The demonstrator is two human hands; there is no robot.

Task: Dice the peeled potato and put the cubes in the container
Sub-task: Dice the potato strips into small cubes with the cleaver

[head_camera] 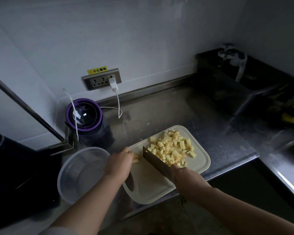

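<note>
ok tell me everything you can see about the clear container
The clear container is a round tub of see-through plastic, upright and open, with no lid on it. It looks empty. It stands on the steel counter, left of the pale cutting board and in front of a purple-rimmed appliance. The left hand overlaps its right rim in view; whether they touch cannot be told.

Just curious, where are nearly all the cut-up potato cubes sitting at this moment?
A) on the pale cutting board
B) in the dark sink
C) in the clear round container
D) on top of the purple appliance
A: the potato cubes lie heaped on the cutting board, beside the knife in the right hand; the left hand holds a few uncut pieces, and the clear container holds none.
</note>
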